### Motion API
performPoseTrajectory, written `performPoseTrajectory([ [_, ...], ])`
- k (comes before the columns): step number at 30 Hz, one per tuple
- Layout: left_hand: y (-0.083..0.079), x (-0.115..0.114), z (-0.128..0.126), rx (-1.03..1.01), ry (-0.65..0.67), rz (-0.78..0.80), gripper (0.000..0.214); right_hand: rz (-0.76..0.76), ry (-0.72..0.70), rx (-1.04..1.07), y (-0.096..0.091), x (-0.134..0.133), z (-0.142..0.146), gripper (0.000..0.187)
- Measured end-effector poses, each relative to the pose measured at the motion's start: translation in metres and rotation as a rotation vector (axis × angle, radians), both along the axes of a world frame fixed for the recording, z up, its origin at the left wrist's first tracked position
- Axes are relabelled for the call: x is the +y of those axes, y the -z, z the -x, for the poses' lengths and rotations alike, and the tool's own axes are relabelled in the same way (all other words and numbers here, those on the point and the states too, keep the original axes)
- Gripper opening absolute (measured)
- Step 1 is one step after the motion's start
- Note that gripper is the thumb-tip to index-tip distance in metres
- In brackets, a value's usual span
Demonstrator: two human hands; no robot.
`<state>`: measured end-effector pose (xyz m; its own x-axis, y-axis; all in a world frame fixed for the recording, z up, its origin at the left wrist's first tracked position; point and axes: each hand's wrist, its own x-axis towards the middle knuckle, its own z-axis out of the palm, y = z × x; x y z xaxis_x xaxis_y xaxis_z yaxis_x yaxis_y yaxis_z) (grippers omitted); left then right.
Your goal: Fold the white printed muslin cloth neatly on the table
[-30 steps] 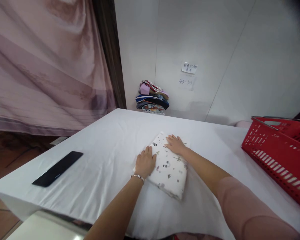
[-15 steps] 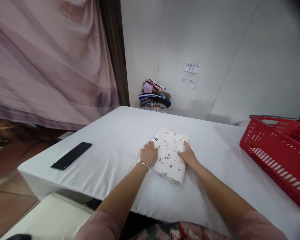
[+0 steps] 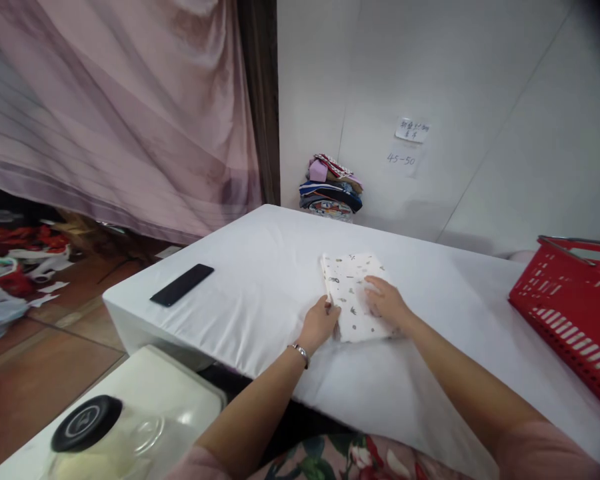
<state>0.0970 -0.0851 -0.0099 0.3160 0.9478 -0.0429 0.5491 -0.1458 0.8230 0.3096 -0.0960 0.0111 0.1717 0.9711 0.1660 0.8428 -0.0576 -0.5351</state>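
Observation:
A folded white cloth (image 3: 353,288) with small grey and green printed figures lies on the white-covered table (image 3: 265,293). At its near left edge, my left hand (image 3: 320,325) has closed thumb and fingers on the fabric; a metal bracelet circles that wrist. My right hand (image 3: 387,301) is over the cloth's right part with fingers apart, its fingertips at the top surface. Part of the cloth is hidden beneath the right hand.
A red plastic basket (image 3: 570,313) stands at the table's right. Toward the left corner lies a black phone-like slab (image 3: 183,285). Folded textiles (image 3: 330,187) are stacked by the wall. Low at left, a clear container with a black lid (image 3: 87,423) sits on a white surface.
My view has swung left. The cloth has turned on the table. My left hand has gone from lying on top to gripping the left edge; my right hand has moved over the cloth.

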Motion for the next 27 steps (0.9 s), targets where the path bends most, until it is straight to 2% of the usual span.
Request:
performPoseTrajectory([
  [2,0.001,0.004,0.001,-0.032,-0.017,0.026,0.037,0.028,-0.077,0.060,0.005,-0.019,0.029,0.044],
  [4,0.001,0.008,0.001,-0.067,-0.036,0.053,0.036,0.023,-0.229,0.020,0.009,-0.034,0.051,0.047],
  [7,0.003,0.016,0.000,-0.141,-0.060,0.174,0.033,0.007,-0.394,-0.090,0.014,-0.047,0.067,0.052],
  [9,0.004,0.023,0.000,-0.188,-0.058,0.263,0.031,-0.035,-0.389,-0.077,0.015,-0.048,0.068,0.053],
  [11,0.007,0.032,-0.001,-0.213,-0.053,0.286,0.026,-0.083,-0.347,-0.029,0.015,-0.042,0.065,0.053],
  [16,0.012,0.061,-0.009,-0.213,-0.099,0.197,0.021,-0.121,-0.250,-0.074,0.016,-0.002,0.055,0.047],
  [23,0.012,0.101,-0.025,-0.201,-0.154,0.138,0.026,-0.061,-0.246,-0.255,0.008,0.073,0.053,0.036],
  [27,0.011,0.116,-0.032,-0.182,-0.188,0.127,0.031,-0.071,-0.226,-0.247,0.013,0.101,0.056,0.032],
])
